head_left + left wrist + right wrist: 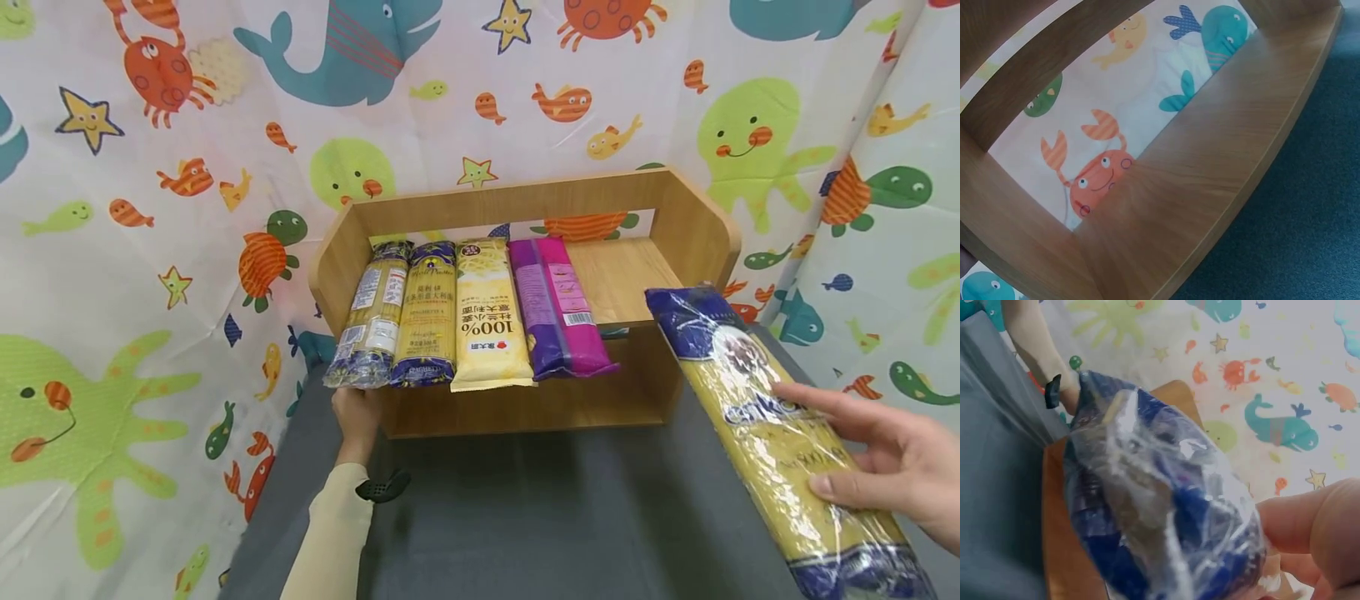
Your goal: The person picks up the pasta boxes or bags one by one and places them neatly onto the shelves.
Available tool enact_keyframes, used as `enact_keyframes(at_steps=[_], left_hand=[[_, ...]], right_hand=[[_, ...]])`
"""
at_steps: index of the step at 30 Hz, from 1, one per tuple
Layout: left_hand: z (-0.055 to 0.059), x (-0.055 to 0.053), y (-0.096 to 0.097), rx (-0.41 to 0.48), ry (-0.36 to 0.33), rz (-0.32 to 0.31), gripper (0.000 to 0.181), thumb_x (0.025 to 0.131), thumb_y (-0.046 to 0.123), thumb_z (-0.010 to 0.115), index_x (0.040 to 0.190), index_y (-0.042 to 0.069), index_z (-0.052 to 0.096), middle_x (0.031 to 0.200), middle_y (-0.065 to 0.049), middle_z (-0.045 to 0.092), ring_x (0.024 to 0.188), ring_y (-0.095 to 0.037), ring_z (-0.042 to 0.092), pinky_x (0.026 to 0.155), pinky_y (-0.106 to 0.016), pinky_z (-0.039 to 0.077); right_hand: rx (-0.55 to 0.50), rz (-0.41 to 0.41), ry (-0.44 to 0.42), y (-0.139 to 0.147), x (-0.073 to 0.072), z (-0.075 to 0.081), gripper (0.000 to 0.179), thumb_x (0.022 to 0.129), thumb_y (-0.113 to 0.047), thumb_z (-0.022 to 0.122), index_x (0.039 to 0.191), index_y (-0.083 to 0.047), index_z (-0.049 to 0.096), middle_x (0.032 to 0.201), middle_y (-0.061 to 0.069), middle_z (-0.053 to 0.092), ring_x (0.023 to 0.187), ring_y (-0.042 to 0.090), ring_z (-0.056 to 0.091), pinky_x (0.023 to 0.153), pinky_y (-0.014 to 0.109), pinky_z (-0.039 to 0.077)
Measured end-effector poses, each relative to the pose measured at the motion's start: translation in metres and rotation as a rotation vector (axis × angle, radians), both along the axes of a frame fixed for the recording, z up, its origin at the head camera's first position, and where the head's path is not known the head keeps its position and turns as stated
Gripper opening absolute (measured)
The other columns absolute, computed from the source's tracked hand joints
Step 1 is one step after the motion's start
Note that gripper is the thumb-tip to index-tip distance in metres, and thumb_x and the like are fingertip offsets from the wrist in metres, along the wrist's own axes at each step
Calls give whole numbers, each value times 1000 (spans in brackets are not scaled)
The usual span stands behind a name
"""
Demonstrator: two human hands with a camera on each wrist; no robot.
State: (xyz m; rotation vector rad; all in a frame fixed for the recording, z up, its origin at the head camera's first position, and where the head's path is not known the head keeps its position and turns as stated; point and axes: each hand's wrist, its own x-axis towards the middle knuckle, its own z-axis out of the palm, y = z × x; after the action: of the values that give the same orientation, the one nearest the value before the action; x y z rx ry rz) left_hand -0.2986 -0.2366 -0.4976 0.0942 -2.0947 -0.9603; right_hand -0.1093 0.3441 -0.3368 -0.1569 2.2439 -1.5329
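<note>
At the right of the head view, my right hand [892, 458] holds a pack of spaghetti [765, 417] in clear yellow wrap with blue ends. It tilts in front of the shelf's right side, apart from it. The right wrist view shows its crinkled blue end [1166, 500] with my thumb [1297, 519] against it. My left hand [356, 421] is at the left side of the wooden shelf [622, 275], below the leftmost spaghetti pack [367, 321]; its fingers are hidden. The left wrist view shows the shelf's lower board [1210, 162].
On the upper board, beside the leftmost pack, lie a blue-and-gold pasta pack [426, 317], a pale yellow one [491, 312] and a purple one [561, 308]. Bare board shows to their right. A patterned curtain [450, 67] hangs behind the shelf, on the grey surface [517, 517].
</note>
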Motion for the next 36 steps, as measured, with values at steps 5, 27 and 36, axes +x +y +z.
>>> enact_keyframes(at_steps=[5,27,36], left_hand=[[1,0,-1,3,-9,7,14,94,0,59,97,-9,69,72,-27,68,58,-25,46,58,-45,38],[0,-2,-3,-26,37,26,19,96,4,60,107,-9,70,81,-27,72,62,-30,54,59,-49,42],[-1,0,0,-3,17,10,23,97,6,60,111,-9,70,89,-29,74,69,-37,63,64,-56,48]], right_hand=[[97,-35,95,-37,-41,35,80,101,-11,60,165,-25,14,146,21,45,91,20,70,72,41,60],[253,-72,103,-118,-171,56,76,98,-8,58,162,-2,16,154,38,24,120,36,43,81,27,45],[376,-33,190,-125,-173,56,74,97,-15,63,160,-1,25,152,38,30,119,38,45,90,33,41]])
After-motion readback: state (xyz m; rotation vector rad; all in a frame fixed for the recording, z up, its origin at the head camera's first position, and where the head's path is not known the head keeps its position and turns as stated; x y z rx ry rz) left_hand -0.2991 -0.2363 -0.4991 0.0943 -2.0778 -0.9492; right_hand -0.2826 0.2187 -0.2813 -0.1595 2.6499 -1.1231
